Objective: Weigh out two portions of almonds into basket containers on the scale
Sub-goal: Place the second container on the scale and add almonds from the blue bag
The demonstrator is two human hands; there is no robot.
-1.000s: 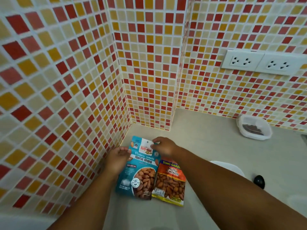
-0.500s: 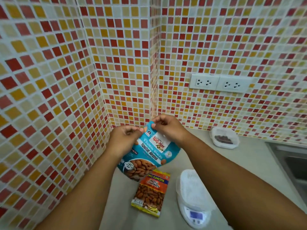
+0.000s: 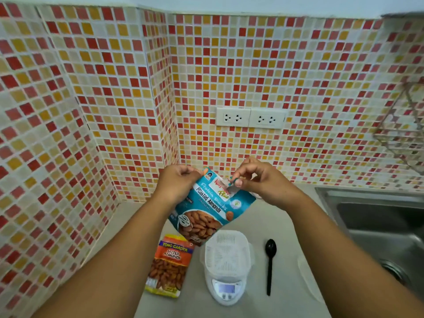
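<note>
The task is only beginning: the white perforated plastic basket container (image 3: 227,253) is sitting empty on the small white digital scale (image 3: 226,286) near the pale bench's (image 3: 289,226) front edge, and no almonds are weighed yet. The glossy blue roasted-almond pouch (image 3: 206,212) is hanging tilted above the bench's middle, apparently being torn open, the left hand (image 3: 176,184) gripping its top corner and the right hand (image 3: 259,180) pinching the torn strip. The orange salted-almond packet (image 3: 168,267) is lying seemingly unopened left of the scale, the black plastic spoon (image 3: 270,265) right of it.
</note>
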